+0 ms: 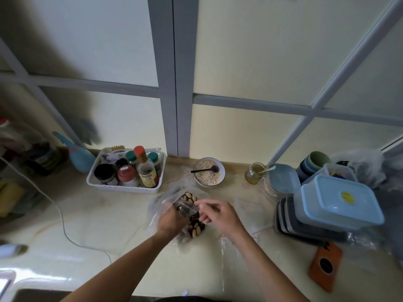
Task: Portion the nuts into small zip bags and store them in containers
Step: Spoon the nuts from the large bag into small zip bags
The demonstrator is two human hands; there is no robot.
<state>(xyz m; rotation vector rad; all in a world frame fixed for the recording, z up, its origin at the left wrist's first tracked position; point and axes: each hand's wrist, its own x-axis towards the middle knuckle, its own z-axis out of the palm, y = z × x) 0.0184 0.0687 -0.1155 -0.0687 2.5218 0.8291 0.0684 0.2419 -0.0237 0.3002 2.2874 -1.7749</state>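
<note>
Both hands (172, 216) hold bag (187, 207) (labels unreadable).

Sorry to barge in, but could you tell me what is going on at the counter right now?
A person is portioning nuts. The left hand reaches into the large clear bag of nuts on the counter, while the right hand pinches open a small zip bag over it. More empty zip bags lie to the right, beside a stack of lidded containers. Nothing appears stored yet.
</note>
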